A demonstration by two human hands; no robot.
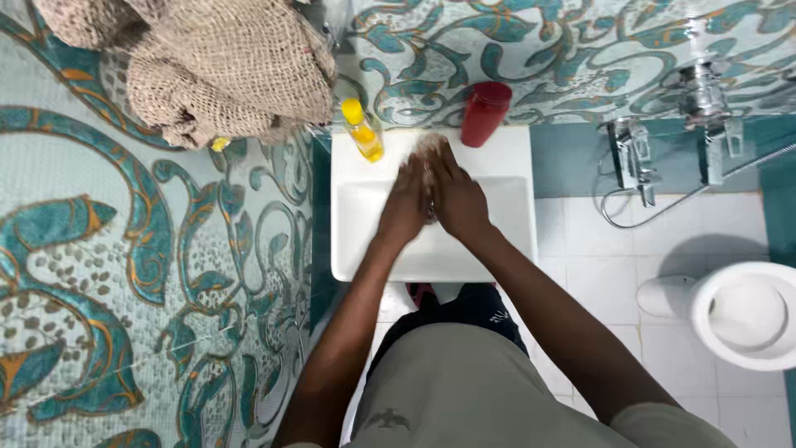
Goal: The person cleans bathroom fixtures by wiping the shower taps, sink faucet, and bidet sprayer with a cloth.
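My left hand [405,203] and my right hand [456,197] are pressed together, palm against palm, over the white rectangular washbasin [506,241]. Soap lather or running water blurs the fingertips near the back of the basin; the tap itself is hidden behind my hands. Neither hand holds any object. A yellow bottle with a yellow cap [363,130] stands on the basin's back ledge just left of my hands. A red cup [484,114] stands on the ledge to their right.
A beige net cloth [224,70] hangs on the patterned teal wall at upper left. Chrome shower fittings and a hose [663,158] are mounted on the right. A white toilet bowl [746,314] sits at lower right on white floor tiles.
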